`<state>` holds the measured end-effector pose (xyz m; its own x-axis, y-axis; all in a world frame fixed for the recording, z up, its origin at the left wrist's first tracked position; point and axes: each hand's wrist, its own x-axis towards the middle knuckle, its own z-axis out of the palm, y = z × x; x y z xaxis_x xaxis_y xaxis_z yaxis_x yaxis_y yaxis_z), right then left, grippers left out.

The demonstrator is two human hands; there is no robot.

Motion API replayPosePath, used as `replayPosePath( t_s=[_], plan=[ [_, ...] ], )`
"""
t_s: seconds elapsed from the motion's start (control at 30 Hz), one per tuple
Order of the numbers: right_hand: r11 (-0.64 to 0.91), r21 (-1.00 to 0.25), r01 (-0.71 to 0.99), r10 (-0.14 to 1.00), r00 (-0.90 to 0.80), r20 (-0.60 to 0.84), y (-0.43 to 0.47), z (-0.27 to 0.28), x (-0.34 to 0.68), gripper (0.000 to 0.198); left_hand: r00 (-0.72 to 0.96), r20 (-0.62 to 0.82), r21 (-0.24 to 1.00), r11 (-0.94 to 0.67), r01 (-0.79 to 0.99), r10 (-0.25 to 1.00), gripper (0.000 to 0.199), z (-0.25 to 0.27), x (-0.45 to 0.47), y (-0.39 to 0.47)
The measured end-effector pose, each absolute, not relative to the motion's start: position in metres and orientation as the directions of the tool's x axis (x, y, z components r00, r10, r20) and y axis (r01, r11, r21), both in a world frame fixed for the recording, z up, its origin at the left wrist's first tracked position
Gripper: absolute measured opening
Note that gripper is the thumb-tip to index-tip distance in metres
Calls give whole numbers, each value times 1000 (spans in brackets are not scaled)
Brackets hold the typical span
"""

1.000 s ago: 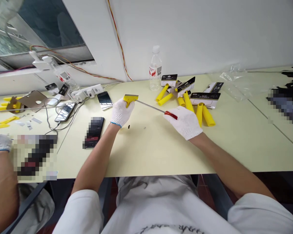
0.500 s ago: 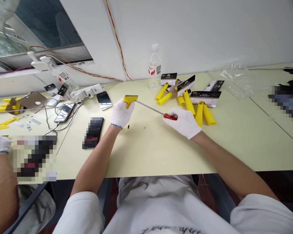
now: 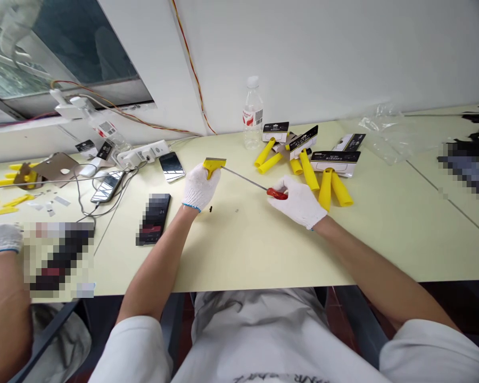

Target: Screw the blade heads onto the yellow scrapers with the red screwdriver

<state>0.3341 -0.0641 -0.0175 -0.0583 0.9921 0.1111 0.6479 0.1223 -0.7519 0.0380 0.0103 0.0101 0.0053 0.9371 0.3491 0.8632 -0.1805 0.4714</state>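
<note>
Your left hand (image 3: 201, 186) pinches the scraper (image 3: 213, 166), its blade edge lying nine to three o'clock. From your right hand (image 3: 300, 202), closed around the screwdriver (image 3: 277, 194), the shaft points toward ten o'clock, tip at the scraper's three-o'clock end; contact is too small to tell.

A scraper (image 3: 214, 164) was in the left hand (image 3: 200, 186), a screwdriver (image 3: 277, 194) in the right hand (image 3: 301, 203), tubes (image 3: 309, 171) lay behind and beside that hand on the surface (image 3: 243, 255), a bottle (image 3: 253, 118) stood to their left, a plastic bag (image 3: 385, 135) farther right, a power strip (image 3: 158, 149) farther left.
</note>
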Motion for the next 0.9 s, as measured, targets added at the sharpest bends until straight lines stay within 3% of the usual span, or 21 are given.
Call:
replayPosePath(
  t_s=[0.1, 0.23, 0.53, 0.7, 0.9],
  plan=[
    [196, -672, 714, 968, -33, 247, -66, -19, 334, 14, 7, 354, 465, -182, 867, 935, 32, 8, 36, 11],
    [271, -547, 792, 933, -76, 352, -68, -16, 334, 24, 7, 361, 469, -188, 863, 933, 34, 8, 34, 11],
    [182, -698, 693, 974, -33, 222, -67, -22, 336, 25, 11, 353, 472, -188, 862, 936, 36, 8, 34, 11],
    [205, -628, 751, 957, -20, 289, -67, -22, 333, 13, 13, 354, 479, -193, 857, 935, 36, 8, 34, 10],
    [263, -568, 780, 950, -106, 294, -69, -15, 333, 23, -5, 358, 491, -184, 852, 934, 36, 8, 33, 11]
  ],
)
